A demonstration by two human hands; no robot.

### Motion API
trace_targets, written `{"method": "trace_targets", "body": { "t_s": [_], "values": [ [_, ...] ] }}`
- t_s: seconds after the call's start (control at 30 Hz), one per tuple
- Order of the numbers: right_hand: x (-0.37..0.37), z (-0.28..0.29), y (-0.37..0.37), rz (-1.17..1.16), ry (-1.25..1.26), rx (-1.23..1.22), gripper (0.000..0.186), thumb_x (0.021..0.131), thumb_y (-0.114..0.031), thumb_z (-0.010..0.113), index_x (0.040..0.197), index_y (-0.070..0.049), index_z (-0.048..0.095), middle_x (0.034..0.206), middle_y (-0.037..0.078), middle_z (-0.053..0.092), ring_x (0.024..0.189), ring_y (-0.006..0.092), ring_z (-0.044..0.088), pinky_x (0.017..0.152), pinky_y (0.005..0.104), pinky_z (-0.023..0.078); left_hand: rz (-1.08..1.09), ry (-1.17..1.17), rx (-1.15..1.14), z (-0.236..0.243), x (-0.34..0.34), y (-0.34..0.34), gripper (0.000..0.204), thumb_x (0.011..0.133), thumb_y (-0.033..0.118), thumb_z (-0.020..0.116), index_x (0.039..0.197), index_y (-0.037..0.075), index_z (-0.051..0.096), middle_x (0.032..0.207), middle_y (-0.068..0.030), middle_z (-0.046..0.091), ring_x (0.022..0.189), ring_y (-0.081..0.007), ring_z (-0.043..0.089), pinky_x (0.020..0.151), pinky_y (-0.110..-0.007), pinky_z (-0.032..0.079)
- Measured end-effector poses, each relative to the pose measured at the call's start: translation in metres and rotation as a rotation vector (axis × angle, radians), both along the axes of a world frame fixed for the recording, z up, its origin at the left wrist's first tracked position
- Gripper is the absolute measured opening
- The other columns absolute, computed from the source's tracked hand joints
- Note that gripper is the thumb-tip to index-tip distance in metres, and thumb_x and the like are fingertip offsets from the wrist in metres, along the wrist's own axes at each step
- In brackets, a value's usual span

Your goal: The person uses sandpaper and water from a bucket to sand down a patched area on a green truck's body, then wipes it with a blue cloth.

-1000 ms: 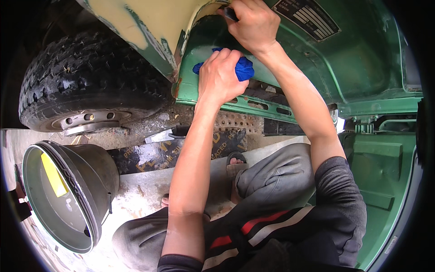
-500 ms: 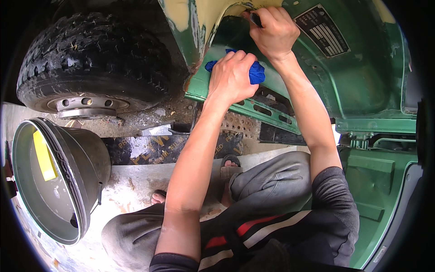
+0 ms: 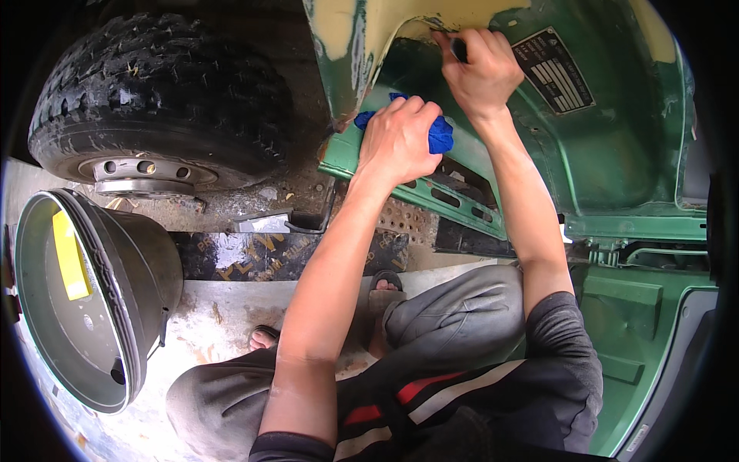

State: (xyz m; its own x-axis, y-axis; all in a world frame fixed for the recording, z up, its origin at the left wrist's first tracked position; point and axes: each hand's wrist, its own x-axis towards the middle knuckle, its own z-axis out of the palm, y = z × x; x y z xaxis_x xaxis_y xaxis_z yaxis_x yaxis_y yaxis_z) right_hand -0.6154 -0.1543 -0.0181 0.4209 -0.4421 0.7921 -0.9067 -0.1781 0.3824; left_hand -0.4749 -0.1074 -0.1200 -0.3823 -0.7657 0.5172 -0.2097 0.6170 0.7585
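Left grip (image 3: pixel 400 138): bare hand, back upward, fingers curled closed over a blue cloth (image 3: pixel 440 136).
Blue cloth: bunched, no distinct pointing end; longer way roughly across the view, showing to left, above and right of the hand, against the lower green panel (image 3: pixel 623 138).
Right grip (image 3: pixel 485 73): hand closed round a dark object (image 3: pixel 459 51), kind not determinable, mostly covered by the fingers.
Dark object: beside the curved edge of a cream patch (image 3: pixel 389 19); visible part short, slanting from upper left to lower right; full axis and tip cannot be told.
Plate (image 3: pixel 556 69): black, rectangular, just right of the right grip, long axis running down to the right.
Slotted rail (image 3: pixel 465 207): green, below the left grip, sloping down rightward.
Tyre (image 3: pixel 154 85): black, knobbly, to the left.
Board (image 3: pixel 208 262): dark, printed, below the tyre.
Bucket (image 3: pixel 165 262): grey, at far left, on its side, mouth leftward; yellow strip (image 3: pixel 71 256) inside, lengthwise nearly upright.
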Motion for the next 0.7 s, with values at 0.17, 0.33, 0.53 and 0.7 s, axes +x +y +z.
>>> {"method": "trace_targets", "body": {
  "t_s": [0.17,0.33,0.53,0.7],
  "values": [
    [-0.008,0.008,0.019,0.006,-0.063,0.029,0.02,0.072,-0.017,0.082,0.073,-0.014,0.062,0.069,0.002,0.059,0.066,0.0258,0.059,0.054,0.0403,0.047,-0.012,0.06,-0.01,0.002,0.001,0.005,0.037,0.064,0.014,0.078,0.099,0.009,0.068,0.096,-0.0104,0.066,0.096,-0.035,0.065,0.082,-0.048,0.056],
    [0.003,0.003,0.003,0.015,-0.012,0.014,0.025,0.071,-0.021,0.087,0.072,-0.013,0.064,0.067,0.003,0.059,0.063,0.0259,0.058,0.053,0.0385,0.046,-0.013,0.006,0.035,0.001,0.0,0.001,0.038,0.065,0.014,0.078,0.101,0.01,0.068,0.097,-0.0099,0.066,0.097,-0.0344,0.065,0.083,-0.047,0.055],
    [0.002,0.009,0.0,0.007,-0.041,0.007,0.025,0.07,-0.021,0.089,0.072,-0.013,0.065,0.068,0.003,0.061,0.064,0.0257,0.059,0.054,0.039,0.047,0.001,-0.015,0.028,0.002,-0.003,0.003,0.04,0.064,0.014,0.078,0.103,0.01,0.068,0.1,-0.0091,0.067,0.098,-0.0337,0.065,0.085,-0.046,0.055],
    [-0.016,0.022,0.032,-0.075,-0.142,0.053,0.028,0.07,-0.027,0.09,0.074,-0.013,0.065,0.069,0.002,0.061,0.066,0.0261,0.061,0.054,0.041,0.046,-0.017,0.045,-0.02,0.001,0.0,0.007,0.041,0.064,0.013,0.078,0.103,0.011,0.068,0.101,-0.0093,0.067,0.098,-0.0341,0.065,0.083,-0.047,0.056]
  ]
}}
